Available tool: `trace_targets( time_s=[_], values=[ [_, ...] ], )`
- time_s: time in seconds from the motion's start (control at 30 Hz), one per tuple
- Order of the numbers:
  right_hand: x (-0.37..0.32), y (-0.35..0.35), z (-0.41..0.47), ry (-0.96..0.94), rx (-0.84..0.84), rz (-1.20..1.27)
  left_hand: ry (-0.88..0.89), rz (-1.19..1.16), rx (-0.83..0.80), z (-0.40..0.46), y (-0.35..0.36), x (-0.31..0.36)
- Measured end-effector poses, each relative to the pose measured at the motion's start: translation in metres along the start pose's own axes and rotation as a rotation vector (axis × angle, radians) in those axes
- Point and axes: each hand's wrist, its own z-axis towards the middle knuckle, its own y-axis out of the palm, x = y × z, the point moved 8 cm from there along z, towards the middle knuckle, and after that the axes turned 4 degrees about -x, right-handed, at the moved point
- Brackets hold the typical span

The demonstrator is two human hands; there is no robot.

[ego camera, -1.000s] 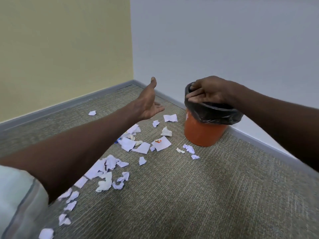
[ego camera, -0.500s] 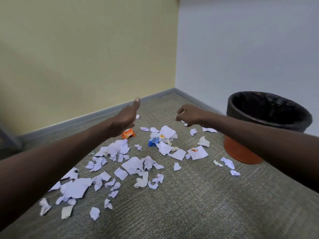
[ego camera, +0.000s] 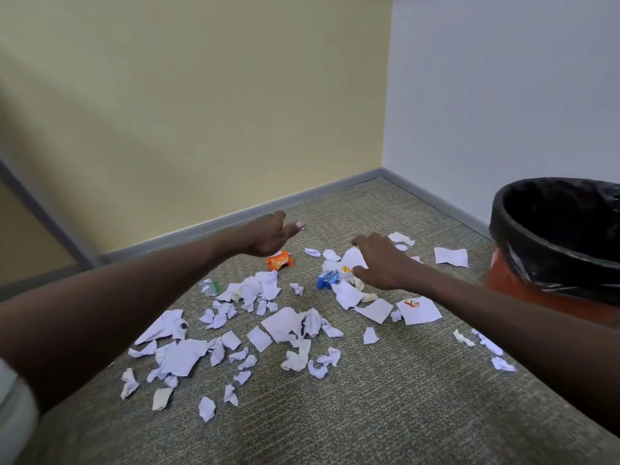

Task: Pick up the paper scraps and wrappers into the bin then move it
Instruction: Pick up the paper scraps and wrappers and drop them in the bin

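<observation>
Dozens of white paper scraps (ego camera: 181,357) lie scattered over the grey-green carpet (ego camera: 385,414), thickest at the near left and thinning toward the corner where the yellow wall (ego camera: 201,95) meets the pale blue-grey wall (ego camera: 503,78). At the far left edge a light sleeve (ego camera: 13,414) shows, and from it the left arm stretches out across the litter. The left hand (ego camera: 265,236) hovers near the grey skirting board (ego camera: 235,223), fingers loosely curled under, thumb sticking out to the right, nothing in its grasp. Just beneath it sits an orange wrapper (ego camera: 279,260), close to the hand; contact cannot be made out. Nearer the left, a small clear-and-green wrapper (ego camera: 210,287) lies beside a clump of scraps. Moving on to the middle: a blue wrapper (ego camera: 327,279) lies crumpled among the papers, right beside the right hand (ego camera: 382,263). That hand is down low over the pile, thumb and fingers spread wide and slightly bent above a white sheet (ego camera: 352,258); whether it is pinching anything I cannot tell. A bigger sheet (ego camera: 421,310) with a small orange bit on it lies just under the right forearm. Far right now, the orange bin (ego camera: 536,297) with its black liner (ego camera: 523,243) folded over the rim stands on the carpet by the blue-grey wall, mouth open, well apart from both hands, a few scraps lying near its base.
</observation>
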Motion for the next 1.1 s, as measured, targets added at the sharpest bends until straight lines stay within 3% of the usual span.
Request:
trace_targets(
  time_s=[0.23,0.4,0.67,0.93,1.1],
  values=[
    [-0.011,-0.020,0.007,-0.012,-0.002,-0.003,0.044,0.070,-0.069,0.012,-0.017,0.031],
    [-0.041,-0.029,0.009,-0.033,0.020,-0.008,0.053,0.192,-0.154,0.013,-0.022,0.025],
    [-0.082,-0.022,-0.005,-0.081,-0.081,-0.085,0.136,0.397,-0.122,0.032,0.000,-0.011],
    [-0.102,-0.022,0.015,-0.022,-0.146,-0.240,0.111,0.238,-0.084,0.060,0.012,-0.059],
    [-0.128,-0.002,0.048,-0.013,-0.323,-0.401,0.115,0.279,-0.153,0.061,0.029,-0.070]
  ],
)
